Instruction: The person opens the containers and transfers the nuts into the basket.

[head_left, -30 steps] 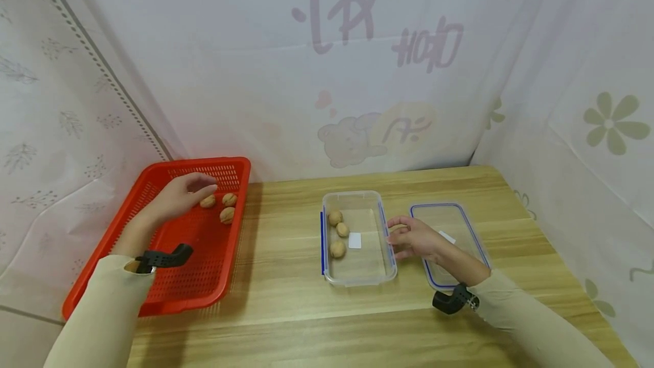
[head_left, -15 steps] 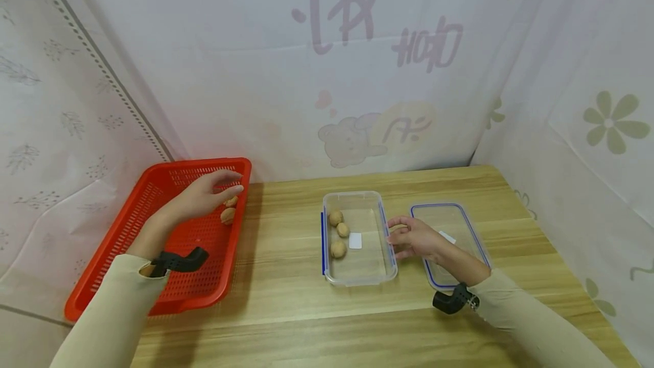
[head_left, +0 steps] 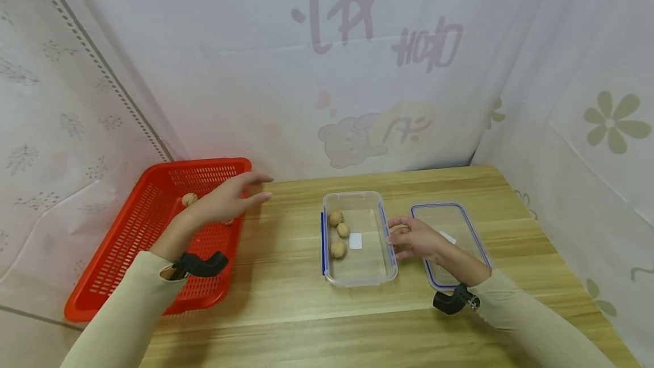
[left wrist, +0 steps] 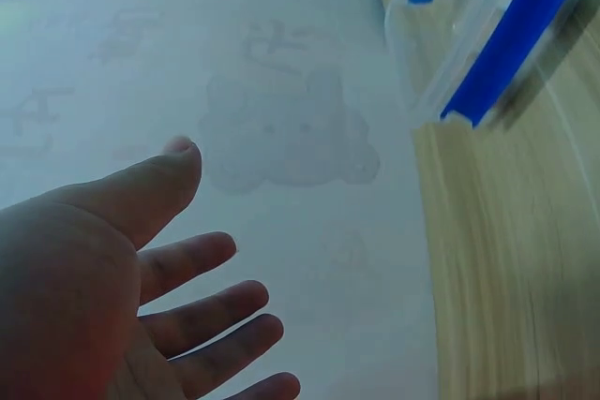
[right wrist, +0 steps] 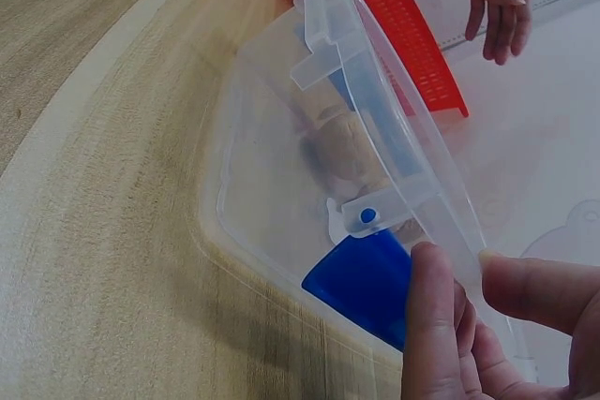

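My left hand [head_left: 227, 199] hovers over the right rim of the red plastic basket [head_left: 235, 254], fingertips reaching past it. Its fingers are extended and apart, and the left wrist view shows nothing in the palm [left wrist: 70, 288]. One walnut [head_left: 189, 199] lies in the basket; another, mostly hidden, shows beneath the hand. A clear plastic food container [head_left: 365, 268] stands on the table with three walnuts [head_left: 338, 250] along its left side. My right hand [head_left: 416, 238] holds its right wall, thumb and fingers pinching the rim beside a blue latch [right wrist: 361, 288].
A clear lid [head_left: 449, 214] with a blue seal lies flat to the right, partly under my right forearm. Wooden table surface [head_left: 286, 243] lies between basket and container. A printed curtain [head_left: 255, 101] hangs behind and at both sides.
My left hand has moved right, from above the basket's interior to beyond its right rim, uncovering one walnut and covering others. The right hand and container have stayed put.
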`<action>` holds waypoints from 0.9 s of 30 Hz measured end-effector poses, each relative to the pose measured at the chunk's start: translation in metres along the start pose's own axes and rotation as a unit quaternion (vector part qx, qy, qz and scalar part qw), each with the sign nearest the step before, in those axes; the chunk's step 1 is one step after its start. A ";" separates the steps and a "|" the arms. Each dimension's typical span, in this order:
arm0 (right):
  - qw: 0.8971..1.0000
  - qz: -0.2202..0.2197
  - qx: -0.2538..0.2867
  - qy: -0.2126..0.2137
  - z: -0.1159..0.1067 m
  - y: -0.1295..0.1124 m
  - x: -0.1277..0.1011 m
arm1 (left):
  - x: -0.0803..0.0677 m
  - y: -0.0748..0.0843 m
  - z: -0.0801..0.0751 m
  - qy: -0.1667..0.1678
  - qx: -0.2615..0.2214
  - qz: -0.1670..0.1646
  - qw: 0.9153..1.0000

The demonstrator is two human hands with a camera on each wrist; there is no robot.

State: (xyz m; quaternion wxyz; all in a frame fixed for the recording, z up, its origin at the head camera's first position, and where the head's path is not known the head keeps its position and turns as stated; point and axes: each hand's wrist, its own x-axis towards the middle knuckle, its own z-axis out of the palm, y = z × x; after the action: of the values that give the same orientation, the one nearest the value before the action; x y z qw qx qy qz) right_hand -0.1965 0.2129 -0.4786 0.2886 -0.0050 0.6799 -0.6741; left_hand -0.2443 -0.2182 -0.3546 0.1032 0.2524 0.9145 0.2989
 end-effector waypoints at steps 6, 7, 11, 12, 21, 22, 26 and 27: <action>1.000 0.006 -0.012 0.006 0.001 -0.001 0.001 | 0.010 0.011 0.011 -0.016 -0.017 0.022 0.999; 1.000 0.007 -0.014 0.007 0.001 -0.001 0.001 | 0.012 0.013 0.013 -0.017 -0.019 0.026 0.999; 1.000 0.008 -0.016 0.009 0.001 0.000 0.002 | 0.020 0.021 0.022 -0.024 -0.022 0.043 0.999; 1.000 0.007 -0.016 0.009 0.001 0.000 0.002 | 0.022 0.023 0.024 -0.025 -0.023 0.047 0.998; 1.000 0.005 -0.014 0.009 0.000 0.000 0.002 | 0.035 0.037 0.044 -0.051 -0.013 0.086 0.995; 1.000 0.005 -0.013 0.009 0.000 0.000 0.002 | 0.036 0.038 0.047 -0.054 -0.011 0.088 0.995; 1.000 0.004 -0.011 0.008 -0.001 0.001 0.002 | 0.042 0.042 0.058 -0.073 -0.004 0.092 0.993; 1.000 0.004 -0.011 0.007 0.000 0.001 0.002 | 0.043 0.043 0.061 -0.078 -0.003 0.093 0.993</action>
State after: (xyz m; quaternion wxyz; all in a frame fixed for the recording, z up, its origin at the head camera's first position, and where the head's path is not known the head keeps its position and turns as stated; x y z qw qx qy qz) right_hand -0.1979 0.2127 -0.4806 0.2867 -0.0004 0.6892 -0.6655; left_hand -0.2432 -0.1361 -0.3794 0.1463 0.3588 0.8751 0.2898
